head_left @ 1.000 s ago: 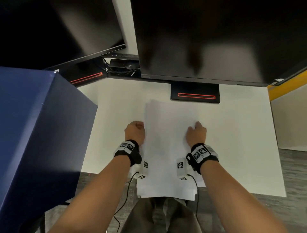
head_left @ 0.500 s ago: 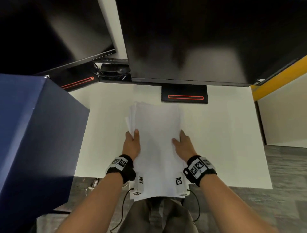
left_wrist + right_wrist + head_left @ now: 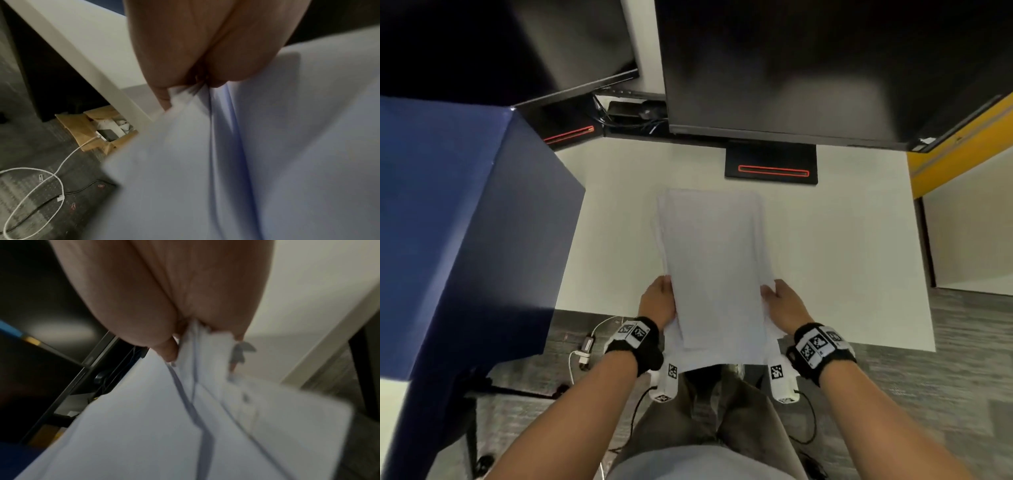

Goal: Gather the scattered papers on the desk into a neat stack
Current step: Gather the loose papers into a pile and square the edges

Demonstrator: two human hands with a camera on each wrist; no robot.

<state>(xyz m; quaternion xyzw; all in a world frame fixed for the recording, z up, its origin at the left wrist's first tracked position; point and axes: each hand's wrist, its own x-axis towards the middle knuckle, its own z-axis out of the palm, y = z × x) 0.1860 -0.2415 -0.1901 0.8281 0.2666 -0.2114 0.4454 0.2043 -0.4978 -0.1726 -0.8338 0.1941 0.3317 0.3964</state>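
Note:
A loose stack of white papers (image 3: 714,267) is held above the white desk (image 3: 842,257), its near end past the desk's front edge over my lap. My left hand (image 3: 659,301) grips the stack's left edge, and my right hand (image 3: 784,303) grips its right edge. In the left wrist view the left hand (image 3: 185,65) pinches the papers (image 3: 287,146), whose sheets are fanned and uneven. In the right wrist view the thumb of the right hand (image 3: 164,313) lies on top of the papers (image 3: 144,426) and the sheet edges are staggered.
Two dark monitors (image 3: 808,68) stand at the back of the desk on black bases (image 3: 770,164). A blue partition (image 3: 458,222) rises at the left. White and black cables (image 3: 585,349) lie on the grey carpet. An open cardboard box (image 3: 98,129) sits under the desk.
Both hands have slid from the stack's middle toward its near end. The papers have come toward me and their near end now hangs past the desk edge.

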